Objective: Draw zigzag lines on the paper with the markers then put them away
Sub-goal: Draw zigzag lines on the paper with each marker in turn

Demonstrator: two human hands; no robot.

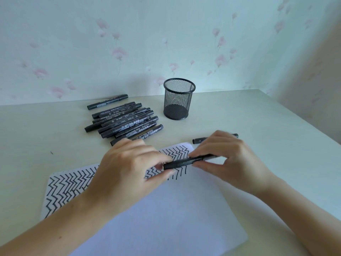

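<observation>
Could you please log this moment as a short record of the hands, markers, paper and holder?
left hand: pinches one end of the held marker
right hand: pinches its other end
paper: zigzag lines along the far edge, the rest blank
marker pile: lies left of the mesh holder
mesh holder: upright, no markers inside
single marker: lies behind the right hand

Left hand, right hand — both pinching
</observation>
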